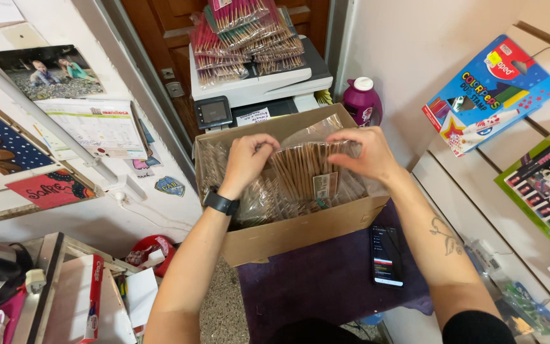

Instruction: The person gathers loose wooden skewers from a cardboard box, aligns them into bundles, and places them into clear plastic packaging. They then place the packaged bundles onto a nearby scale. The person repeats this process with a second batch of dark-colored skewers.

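An open cardboard box [300,232] rests on a purple cloth [326,280] and is filled with clear plastic packs of brown pencils. My left hand [246,159] and my right hand [364,153] both grip the top of one pack of pencils [307,172], holding it upright above the box. A black watch sits on my left wrist.
A black phone [386,255] lies on the cloth right of the box. Behind the box a printer [256,89] carries several pencil packs. A purple bottle [362,102] stands beside it. Stationery boxes [491,89] hang on the right wall. Clutter fills the lower left.
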